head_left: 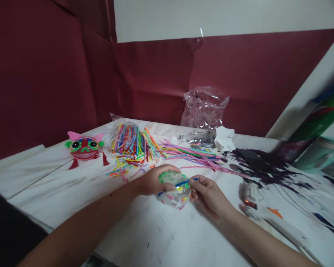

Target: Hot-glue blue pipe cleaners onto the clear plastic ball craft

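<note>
My left hand (153,181) wraps around a clear plastic ball (176,191) decorated with green and coloured pieces, holding it just above the white table (72,185). My right hand (207,193) pinches a thin blue strip (185,182) that lies across the ball's top. Both hands meet at the table's middle. The ball's underside is partly hidden by my fingers.
A pile of coloured strips (133,142) lies behind the hands, long pink ones (195,155) running right. A finished red mask-like figure (85,147) sits at the left. A crumpled clear bag (204,107) stands at the back. A glue gun (250,198) and dark threads (261,163) lie to the right.
</note>
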Available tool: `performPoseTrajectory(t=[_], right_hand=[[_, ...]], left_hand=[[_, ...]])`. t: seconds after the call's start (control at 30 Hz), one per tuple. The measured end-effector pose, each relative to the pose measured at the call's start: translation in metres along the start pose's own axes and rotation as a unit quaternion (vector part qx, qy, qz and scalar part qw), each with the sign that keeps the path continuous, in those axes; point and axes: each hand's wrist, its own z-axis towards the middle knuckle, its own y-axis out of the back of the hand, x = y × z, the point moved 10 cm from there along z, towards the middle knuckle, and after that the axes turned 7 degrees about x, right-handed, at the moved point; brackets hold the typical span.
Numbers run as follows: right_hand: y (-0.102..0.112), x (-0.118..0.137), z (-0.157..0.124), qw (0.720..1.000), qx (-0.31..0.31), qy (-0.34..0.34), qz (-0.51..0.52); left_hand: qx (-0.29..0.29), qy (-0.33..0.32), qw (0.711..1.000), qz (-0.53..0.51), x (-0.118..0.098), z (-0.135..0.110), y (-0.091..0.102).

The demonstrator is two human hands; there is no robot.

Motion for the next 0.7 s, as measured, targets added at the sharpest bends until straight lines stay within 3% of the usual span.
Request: performPoseTrajectory(t=[0.1,0.23,0.4,0.53,0.7], right_hand=[[-0.002,0.009,-0.005,0.998,-0.019,0.025,-0.046],[-0.003,0.013,-0.006,0.997,-0.028,0.032,-0.069],[0.008,0.007,-0.010,0.988,-0.048,0.018,-0.146],[0.021,-0.010,-0.006,0.987,-0.044,0.006,-0.153],[0.039,-0.024,0.001,0.981,-0.039,0.020,-0.189]], left_hand=[[0.021,-0.028,0.999,-0.004,-0.006,-0.001,0.001],[0.047,0.033,0.998,-0.004,0.003,-0.001,0.003],[0.034,0.063,0.997,-0.003,-0.003,-0.004,-0.002],[0.041,0.133,0.989,-0.038,0.015,-0.008,-0.010],[0.007,0.064,0.997,-0.036,0.011,-0.008,-0.009]])
